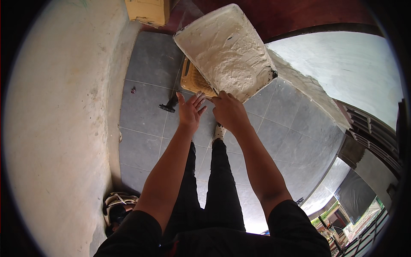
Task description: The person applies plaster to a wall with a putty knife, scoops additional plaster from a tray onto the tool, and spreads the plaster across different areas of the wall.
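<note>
A large white rectangular tray [233, 47] lies tilted at an angle ahead of me, spread with a thick, lumpy off-white paste. Its far right corner has a dark smudge. My right hand [230, 110] is closed at the tray's near edge, with its fingertips tucked out of sight. Just left of it, my left hand [190, 110] hangs open, fingers apart and pale residue on some fingertips. That hand looks to hold nothing. Partly under the tray is a yellow-tan plastic stool or basket [188, 79] with a slotted side.
A black T-shaped piece [168, 106] rests on the grey tiled floor [143, 107]. A yellow box [147, 12] stands at the far left by the wall [64, 107]. A bag-like bundle [117, 210] lies at the near left. My foot [218, 132] is below my hands.
</note>
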Demonstrator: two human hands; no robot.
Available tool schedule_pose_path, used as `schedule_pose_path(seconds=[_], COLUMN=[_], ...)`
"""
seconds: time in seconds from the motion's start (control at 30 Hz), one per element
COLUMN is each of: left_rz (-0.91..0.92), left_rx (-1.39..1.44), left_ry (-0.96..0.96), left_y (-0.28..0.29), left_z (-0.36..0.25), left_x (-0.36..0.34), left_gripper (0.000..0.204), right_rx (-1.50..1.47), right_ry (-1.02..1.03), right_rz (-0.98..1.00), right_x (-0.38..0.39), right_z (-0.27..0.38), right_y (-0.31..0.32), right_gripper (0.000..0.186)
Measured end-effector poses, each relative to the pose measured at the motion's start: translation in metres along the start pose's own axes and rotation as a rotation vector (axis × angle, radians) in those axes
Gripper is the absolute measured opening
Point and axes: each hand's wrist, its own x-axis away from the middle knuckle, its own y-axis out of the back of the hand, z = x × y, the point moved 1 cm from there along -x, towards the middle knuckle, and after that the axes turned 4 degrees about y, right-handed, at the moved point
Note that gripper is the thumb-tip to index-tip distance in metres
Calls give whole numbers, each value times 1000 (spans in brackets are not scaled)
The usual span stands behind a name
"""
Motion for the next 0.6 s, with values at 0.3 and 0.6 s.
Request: schedule_pose_path(seconds=[0.3,0.6], left_rz=[-5,61], left_rx=[0,-59], left_ry=[18,34], left_y=[-4,-14], left_z=[-5,-2], left_x=[9,1], left_gripper=[100,98], right_rx=[-338,-574], right_ry=[-302,-594], right_rz=[-373,-222], right_x=[-20,34], right_z=[-34,-68], right_y=[42,7], right_gripper=[29,31])
